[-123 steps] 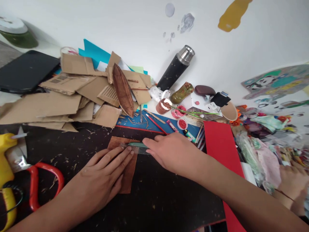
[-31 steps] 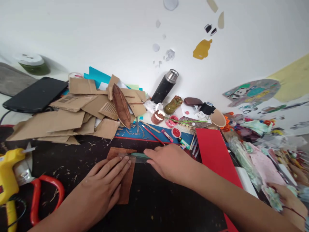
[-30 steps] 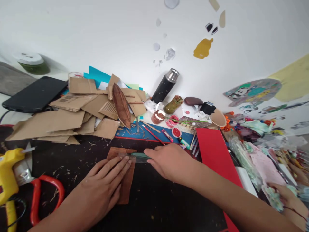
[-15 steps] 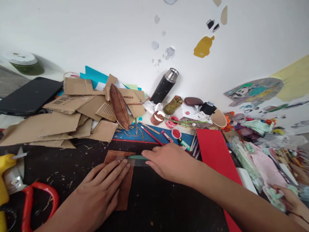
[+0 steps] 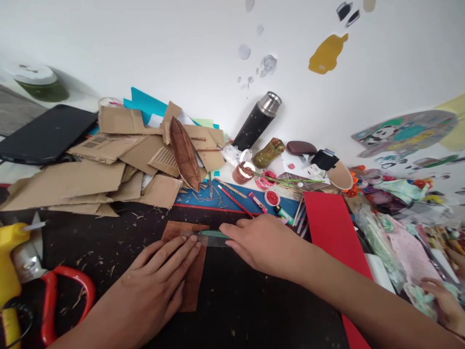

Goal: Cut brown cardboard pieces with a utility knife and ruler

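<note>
My left hand (image 5: 160, 276) lies flat, fingers stretched out, over a brown-painted piece of cardboard (image 5: 194, 286) on the dark table. Its fingertips press on a clear strip that looks like a ruler (image 5: 214, 241), laid across the upper part of the cardboard. From the right, my right hand (image 5: 259, 242) pinches a slim teal pen-like tool (image 5: 210, 233). The tool lies along the strip's far edge, its dark tip close to my left fingertips. Whether that tip is a lead or a blade is too small to tell.
Cardboard scraps (image 5: 72, 179) and a brown boat-shaped piece (image 5: 184, 154) lie at the back left. Red-handled scissors (image 5: 69, 271) and a yellow glue gun (image 5: 9, 257) are at the left. Paint pots (image 5: 243, 173), a flask (image 5: 257, 121) and red card (image 5: 334, 232) stand beyond. Another person's hand (image 5: 441, 300) is at far right.
The whole view has shifted slightly, with things appearing a little further right and higher. Both hands keep nearly the same place on the cardboard and strip.
</note>
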`<state>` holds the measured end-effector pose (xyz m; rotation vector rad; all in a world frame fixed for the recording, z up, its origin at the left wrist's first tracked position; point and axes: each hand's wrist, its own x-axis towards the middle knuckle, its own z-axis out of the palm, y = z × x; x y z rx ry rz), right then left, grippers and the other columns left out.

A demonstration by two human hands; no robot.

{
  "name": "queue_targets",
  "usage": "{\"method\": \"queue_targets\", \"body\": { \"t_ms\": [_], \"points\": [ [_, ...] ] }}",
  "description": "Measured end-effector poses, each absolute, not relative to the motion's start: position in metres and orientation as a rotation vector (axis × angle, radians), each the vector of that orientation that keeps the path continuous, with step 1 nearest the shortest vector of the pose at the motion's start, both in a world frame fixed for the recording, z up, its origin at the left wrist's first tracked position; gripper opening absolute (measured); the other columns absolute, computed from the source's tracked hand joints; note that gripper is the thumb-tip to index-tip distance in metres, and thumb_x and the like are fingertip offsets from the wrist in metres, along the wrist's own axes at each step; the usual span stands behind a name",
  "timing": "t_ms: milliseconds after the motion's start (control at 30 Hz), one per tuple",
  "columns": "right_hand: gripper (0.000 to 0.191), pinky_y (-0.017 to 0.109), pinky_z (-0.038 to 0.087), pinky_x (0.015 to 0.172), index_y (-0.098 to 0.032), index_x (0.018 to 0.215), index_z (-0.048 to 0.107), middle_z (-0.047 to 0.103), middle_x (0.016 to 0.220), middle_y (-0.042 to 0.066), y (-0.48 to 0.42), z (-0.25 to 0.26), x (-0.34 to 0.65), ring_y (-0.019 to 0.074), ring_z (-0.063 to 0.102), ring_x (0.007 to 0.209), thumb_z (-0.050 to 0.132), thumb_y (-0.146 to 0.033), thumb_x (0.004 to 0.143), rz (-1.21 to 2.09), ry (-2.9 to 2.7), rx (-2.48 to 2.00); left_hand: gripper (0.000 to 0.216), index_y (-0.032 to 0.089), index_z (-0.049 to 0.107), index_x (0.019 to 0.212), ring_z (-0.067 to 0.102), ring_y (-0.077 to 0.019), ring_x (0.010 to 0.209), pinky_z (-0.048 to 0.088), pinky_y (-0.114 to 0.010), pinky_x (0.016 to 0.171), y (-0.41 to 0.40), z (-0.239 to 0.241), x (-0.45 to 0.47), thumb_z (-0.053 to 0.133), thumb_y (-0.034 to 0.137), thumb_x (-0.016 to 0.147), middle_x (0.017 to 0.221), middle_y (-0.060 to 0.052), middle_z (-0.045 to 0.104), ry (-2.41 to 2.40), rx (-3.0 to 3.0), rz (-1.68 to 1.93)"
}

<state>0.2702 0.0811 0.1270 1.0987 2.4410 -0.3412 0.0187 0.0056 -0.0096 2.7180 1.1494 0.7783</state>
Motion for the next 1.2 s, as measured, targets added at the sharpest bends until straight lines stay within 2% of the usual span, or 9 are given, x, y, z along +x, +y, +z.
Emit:
{"method": "queue_targets", "body": {
  "t_ms": [100, 267, 433, 733, 1200],
  "points": [
    [0.027, 0.036, 0.018, 0.058, -0.020, 0.137, 0.069, 0.080, 0.100, 0.007, 0.082, 0.123, 0.275, 0.0224, 0.073, 0.077, 0.057, -0.027, 0.113, -0.341, 2.479, 1.075, 0.063, 0.021, 0.038, 0.174, 0.065, -0.0288, 0.133, 0.036, -0.047, 0.118, 0.005, -0.011, 0.018, 0.037, 0.043, 0.115, 0.148, -0.008, 0.077, 1.142, 2.709, 0.756],
    [0.029, 0.037, 0.016, 0.058, -0.019, 0.137, 0.069, 0.079, 0.096, 0.006, 0.078, 0.121, 0.279, 0.0210, 0.070, 0.072, 0.056, -0.028, 0.113, -0.294, 2.531, 1.078, 0.065, 0.021, 0.033, 0.176, 0.064, -0.0280, 0.132, 0.038, -0.045, 0.117, 0.005, -0.007, 0.017, 0.039, 0.041, 0.114, 0.148, -0.008, 0.077, 1.145, 2.705, 0.734],
    [0.027, 0.036, 0.020, 0.058, -0.020, 0.134, 0.070, 0.079, 0.095, 0.005, 0.074, 0.120, 0.281, 0.0194, 0.069, 0.072, 0.056, -0.027, 0.112, -0.326, 2.549, 1.131, 0.059, 0.022, 0.048, 0.170, 0.065, -0.0285, 0.132, 0.039, -0.046, 0.116, 0.004, -0.005, 0.017, 0.037, 0.041, 0.115, 0.147, -0.008, 0.078, 1.154, 2.678, 0.718],
    [0.030, 0.036, 0.020, 0.057, -0.020, 0.139, 0.067, 0.080, 0.097, 0.006, 0.078, 0.118, 0.273, 0.0210, 0.072, 0.075, 0.053, -0.030, 0.115, -0.330, 2.490, 1.099, 0.056, 0.021, 0.058, 0.163, 0.064, -0.0303, 0.134, 0.039, -0.046, 0.117, 0.003, -0.006, 0.017, 0.046, 0.040, 0.111, 0.147, -0.010, 0.077, 1.164, 2.712, 0.679],
    [0.021, 0.035, 0.021, 0.058, -0.019, 0.124, 0.072, 0.079, 0.090, 0.007, 0.082, 0.126, 0.261, 0.0201, 0.069, 0.071, 0.057, -0.028, 0.113, -0.289, 2.496, 1.090, 0.058, 0.020, 0.055, 0.165, 0.064, -0.0303, 0.135, 0.040, -0.047, 0.117, 0.004, -0.004, 0.017, 0.043, 0.040, 0.112, 0.146, -0.010, 0.078, 1.150, 2.712, 0.692]
  ]
}}
